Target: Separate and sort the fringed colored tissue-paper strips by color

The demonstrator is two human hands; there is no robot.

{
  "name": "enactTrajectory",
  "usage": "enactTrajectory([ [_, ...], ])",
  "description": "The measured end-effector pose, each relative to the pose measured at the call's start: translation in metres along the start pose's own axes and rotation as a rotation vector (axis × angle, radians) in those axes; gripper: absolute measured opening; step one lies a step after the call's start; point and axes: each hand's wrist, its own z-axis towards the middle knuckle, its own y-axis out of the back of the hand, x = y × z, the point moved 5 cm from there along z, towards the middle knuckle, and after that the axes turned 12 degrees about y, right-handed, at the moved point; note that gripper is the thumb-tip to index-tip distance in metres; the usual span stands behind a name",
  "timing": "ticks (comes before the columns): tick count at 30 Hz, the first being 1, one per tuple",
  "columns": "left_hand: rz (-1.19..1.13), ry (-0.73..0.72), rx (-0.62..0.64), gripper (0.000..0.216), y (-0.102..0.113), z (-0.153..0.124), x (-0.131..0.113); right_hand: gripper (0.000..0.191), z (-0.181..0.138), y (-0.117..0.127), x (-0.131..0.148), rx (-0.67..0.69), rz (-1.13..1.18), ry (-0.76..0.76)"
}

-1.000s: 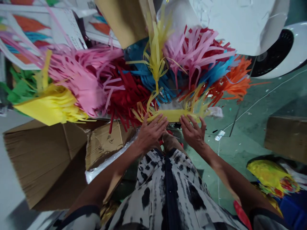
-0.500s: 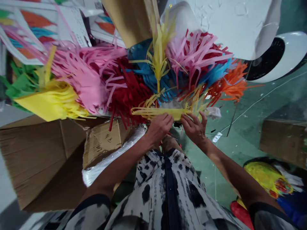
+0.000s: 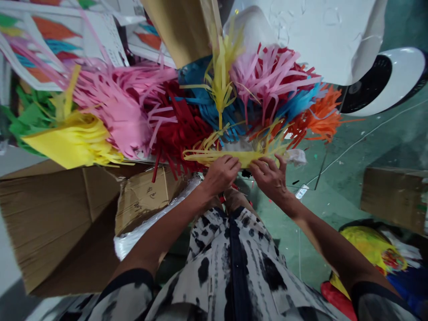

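A pale yellow fringed paper strip [image 3: 245, 158] lies stretched sideways along the table's near edge, loose strands at both ends. My left hand [image 3: 222, 173] pinches its lower edge near the middle. Just to the right, my right hand [image 3: 270, 176] grips the same strip, fingers curled over it and the little finger raised. Behind it stands a yellow tassel [image 3: 220, 91], its strands fanned upward. Dark red fringe [image 3: 180, 120] and blue fringe [image 3: 203, 104] lie beyond the strip. Pink fringe [image 3: 267, 73] and orange fringe [image 3: 323, 118] spread to the right.
More pink fringe [image 3: 117, 107], folded yellow fringe [image 3: 67, 140] and green fringe [image 3: 30, 118] cover the left side. An open cardboard box [image 3: 56, 223] stands below left, beside a clear plastic-wrapped bundle [image 3: 157, 211]. A white power strip [image 3: 302, 191] lies on the green floor. Another carton [image 3: 394, 196] is at right.
Both hands stay on the yellow strip. My right hand has shifted slightly left, its fingers nearer the left hand. The surrounding fringes look the same.
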Motion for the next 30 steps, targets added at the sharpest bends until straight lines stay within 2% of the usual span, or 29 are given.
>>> enactTrajectory([
  [3,-0.052,0.033,0.02,0.02,0.005,0.003,0.004,0.019,-0.003,-0.007,0.001,-0.005,-0.023,0.034],
  [7,-0.026,0.07,0.056,0.025,0.006,0.005,0.003,0.019,0.0,-0.017,-0.005,0.014,-0.022,-0.001],
  [11,0.013,0.074,0.043,0.024,0.0,0.005,0.002,0.017,0.006,-0.007,-0.008,0.014,0.012,-0.081],
  [14,0.033,0.059,0.012,0.021,-0.006,0.003,0.003,0.017,0.01,0.004,0.003,0.014,0.015,-0.101],
  [17,0.056,0.027,-0.035,0.021,-0.008,0.0,0.001,0.031,0.013,0.002,0.015,0.053,0.036,-0.07],
  [19,0.051,0.019,-0.047,0.021,-0.006,-0.003,0.001,0.029,0.015,-0.004,0.014,0.073,0.065,-0.078],
  [23,-0.01,0.151,-0.045,0.018,0.01,-0.006,0.014,0.015,0.014,-0.008,-0.007,0.022,0.122,-0.225],
  [27,-0.045,0.315,-0.047,0.021,0.025,-0.003,0.03,0.023,0.015,-0.006,-0.022,0.017,0.199,-0.328],
  [30,-0.026,0.397,-0.058,0.022,0.026,0.001,0.035,0.029,0.017,-0.005,-0.024,-0.001,0.195,-0.383],
])
